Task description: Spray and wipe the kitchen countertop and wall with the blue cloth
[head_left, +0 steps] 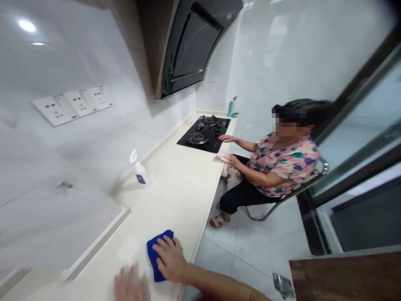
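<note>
A folded blue cloth (156,260) lies on the cream countertop (169,196). Flat on top of it rests my right hand (171,258), fingers spread and palm down, not wrapped round the cloth. My left hand (130,284) is at the bottom edge of the view, to the left of the cloth. It is blurred and partly cut off, but its fingers look stretched out over the counter with nothing in them. Further along the counter, near the wall, stands a white spray bottle (141,173).
A co-worker (282,163) sits on a folding chair at the counter's right, one hand on a pale pink cloth (222,157), the other by the black gas hob (205,134). A range hood (196,42) overhangs. A green bottle (231,108) stands in the far corner.
</note>
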{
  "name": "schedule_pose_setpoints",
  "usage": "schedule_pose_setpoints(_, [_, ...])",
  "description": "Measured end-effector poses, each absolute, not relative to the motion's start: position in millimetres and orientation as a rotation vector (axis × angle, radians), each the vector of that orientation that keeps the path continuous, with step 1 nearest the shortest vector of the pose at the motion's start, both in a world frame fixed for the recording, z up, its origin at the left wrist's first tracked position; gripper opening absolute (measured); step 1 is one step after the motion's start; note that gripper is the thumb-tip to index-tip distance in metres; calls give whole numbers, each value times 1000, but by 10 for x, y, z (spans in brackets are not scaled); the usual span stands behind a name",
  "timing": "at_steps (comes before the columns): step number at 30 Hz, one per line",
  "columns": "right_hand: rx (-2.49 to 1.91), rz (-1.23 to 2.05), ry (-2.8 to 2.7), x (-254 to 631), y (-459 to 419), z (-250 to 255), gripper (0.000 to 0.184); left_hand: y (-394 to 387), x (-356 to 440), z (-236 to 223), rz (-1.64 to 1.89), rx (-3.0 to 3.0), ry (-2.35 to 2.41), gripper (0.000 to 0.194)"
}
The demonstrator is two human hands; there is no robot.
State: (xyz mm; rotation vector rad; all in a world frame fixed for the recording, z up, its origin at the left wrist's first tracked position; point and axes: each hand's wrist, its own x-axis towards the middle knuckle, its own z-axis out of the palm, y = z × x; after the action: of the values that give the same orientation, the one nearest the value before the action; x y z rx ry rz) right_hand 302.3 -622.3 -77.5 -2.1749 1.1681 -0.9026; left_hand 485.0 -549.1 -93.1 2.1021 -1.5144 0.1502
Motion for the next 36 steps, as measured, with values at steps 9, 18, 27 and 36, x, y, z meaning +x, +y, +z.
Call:
schedule_pose_setpoints(9, [-1858, -1247, 1220, 2120, -6464, -1233, 33, -5648, 3815, -894, 30, 2035, -1911, 66])
schedule_pose_setpoints(18, [-2382, -1043, 1436, 2131, -6262, -1512, 40, -5325, 3972, -858, -42, 2077, -1903, 67])
schedule_pose_setpoints(27, [-2510, -997, 1452, 2099, -6269, -1493, 37, -4175, 4995, -836, 225, 2430, -1458, 63])
schedule_pose_setpoints(36, [-2396, -998, 1548, 2261, -6258, -1441, 34, -3173, 6071, -696, 58, 2899, -718, 54])
